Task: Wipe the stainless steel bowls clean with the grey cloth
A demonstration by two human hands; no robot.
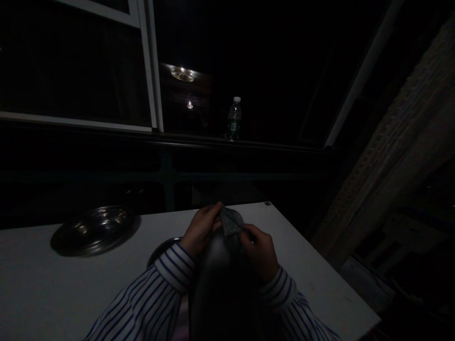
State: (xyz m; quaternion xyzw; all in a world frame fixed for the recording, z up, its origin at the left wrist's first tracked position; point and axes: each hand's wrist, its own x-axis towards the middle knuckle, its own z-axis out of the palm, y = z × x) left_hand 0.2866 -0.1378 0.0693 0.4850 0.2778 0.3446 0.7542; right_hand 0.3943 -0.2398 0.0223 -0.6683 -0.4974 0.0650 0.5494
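Observation:
Both hands hold a small grey, mesh-textured cloth [232,221] up over the white table. My left hand [201,229] pinches its upper left corner, fingers closed. On the lower right edge, my right hand [261,251] has thumb and fingers closed. Behind my left wrist a round metal dish [161,248] shows only part of its rim. Directly below the cloth is a dark, blurred shape that I cannot make out.
A stack of shiny metal plates [94,230] sits on the left of the white table [31,293]. On the window ledge stands a clear plastic bottle [233,121] with a white cap. A patterned curtain [387,137] hangs at the right. The room is very dark.

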